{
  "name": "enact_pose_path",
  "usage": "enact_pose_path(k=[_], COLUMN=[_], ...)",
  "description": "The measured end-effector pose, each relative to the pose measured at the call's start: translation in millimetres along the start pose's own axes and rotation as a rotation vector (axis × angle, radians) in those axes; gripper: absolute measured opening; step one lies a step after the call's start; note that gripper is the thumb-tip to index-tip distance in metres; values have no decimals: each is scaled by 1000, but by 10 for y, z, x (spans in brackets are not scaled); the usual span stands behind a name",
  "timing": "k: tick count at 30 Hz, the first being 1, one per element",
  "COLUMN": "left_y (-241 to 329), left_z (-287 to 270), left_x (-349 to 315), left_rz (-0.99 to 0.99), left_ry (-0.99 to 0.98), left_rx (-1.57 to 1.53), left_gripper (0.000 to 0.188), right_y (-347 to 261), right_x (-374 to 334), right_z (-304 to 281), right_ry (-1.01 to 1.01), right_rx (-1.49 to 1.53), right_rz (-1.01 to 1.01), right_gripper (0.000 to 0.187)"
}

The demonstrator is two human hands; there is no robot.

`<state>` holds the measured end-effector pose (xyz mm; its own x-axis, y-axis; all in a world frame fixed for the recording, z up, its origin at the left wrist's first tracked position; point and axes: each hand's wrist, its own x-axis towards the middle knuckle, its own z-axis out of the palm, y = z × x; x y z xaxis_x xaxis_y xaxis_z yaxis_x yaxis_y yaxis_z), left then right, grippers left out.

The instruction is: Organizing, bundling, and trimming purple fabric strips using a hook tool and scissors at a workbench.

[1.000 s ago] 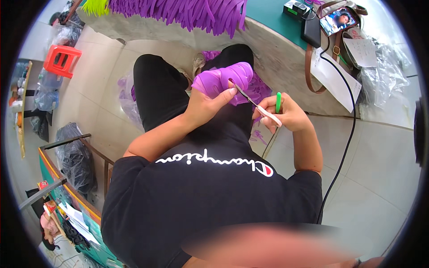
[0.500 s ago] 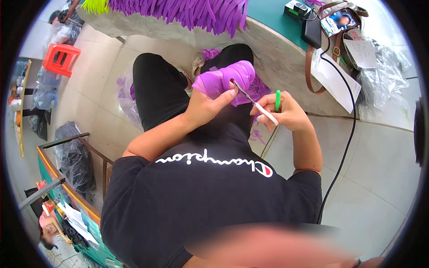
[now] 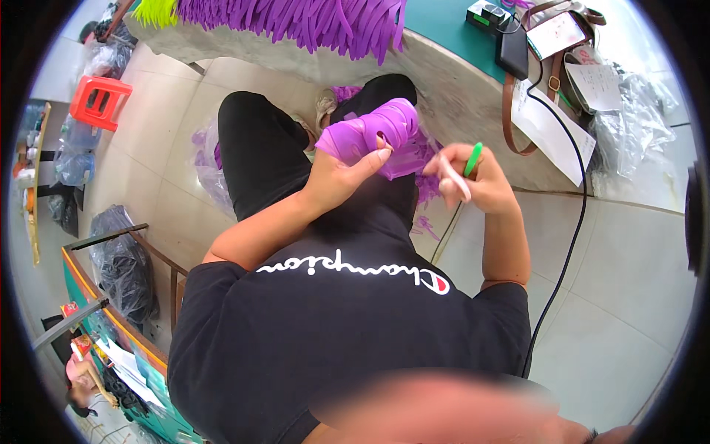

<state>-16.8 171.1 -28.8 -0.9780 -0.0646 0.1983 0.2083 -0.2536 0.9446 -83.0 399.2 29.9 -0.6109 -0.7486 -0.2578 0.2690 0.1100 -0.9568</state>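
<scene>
My left hand [image 3: 342, 177] is closed on a purple piece of stretchy-looking sheet [image 3: 384, 124] that loops in a loose roll over the fingers; its thumb rests along the near edge. To its right, apart from the sheet, my right hand [image 3: 484, 181] grips a pair of scissors [image 3: 456, 179] with a pale handle and a green part showing. The scissors' blades are blurred by motion. Thin purple scraps [image 3: 425, 194] hang or lie below the sheet, near my right knee.
Purple strips [image 3: 296, 26] drape over the green-topped table [image 3: 440, 18] ahead, beside yellow-green ones [image 3: 155, 11]. A phone [image 3: 556, 35], a bag strap [image 3: 509, 122], papers and a black cable [image 3: 580, 200] are at right. A red stool [image 3: 101, 102] stands on the left.
My right hand has drawn the scissors away from the purple sheet, to the right. The left hand has barely moved. The phone's screen picture has changed.
</scene>
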Motion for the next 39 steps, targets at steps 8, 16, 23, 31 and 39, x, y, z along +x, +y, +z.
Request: enact_pose_path(k=[8, 16, 23, 31, 39], left_y=[-22, 114, 31, 70, 30], left_z=[70, 87, -127, -306, -86], left_x=[12, 25, 118, 210, 131], left_rz=[100, 86, -36, -133, -189], left_ry=[-28, -39, 90, 252, 11], left_rx=[205, 145, -107, -501, -437], left_gripper=[12, 19, 40, 44, 27], right_y=[94, 174, 81, 579, 763], right_x=[356, 539, 79, -631, -614], right_z=[500, 632, 371, -521, -340], right_ry=[445, 499, 406, 40, 618], right_rx=[-161, -71, 28, 48, -75], right_rz=[-340, -412, -404, -3, -76], right_gripper=[26, 24, 30, 23, 16])
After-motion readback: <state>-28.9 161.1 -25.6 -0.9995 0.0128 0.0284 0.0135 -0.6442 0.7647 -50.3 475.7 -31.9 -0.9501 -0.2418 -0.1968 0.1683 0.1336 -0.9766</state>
